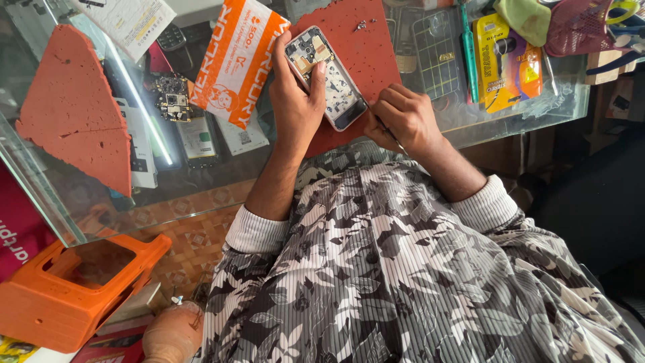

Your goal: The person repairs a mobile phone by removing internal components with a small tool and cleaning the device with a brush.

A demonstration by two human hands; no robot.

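Red rubber mat point(363, 47) lies under my work on the glass counter point(510, 111). My left hand point(295, 101) is wrapped around an opened phone point(326, 75), thumb across its bared innards, tilted above the mat. My right hand point(403, 117) pinches a thin tool point(390, 134) tight; its tip is hidden behind my fingers. The phone's small parts are too fine to make out.

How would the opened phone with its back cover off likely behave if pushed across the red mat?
The opened phone, held by the left hand, looks flat and rigid, so it would probably slide, not roll. Its exposed parts seem fragile. The pitted red mat may resist sliding.
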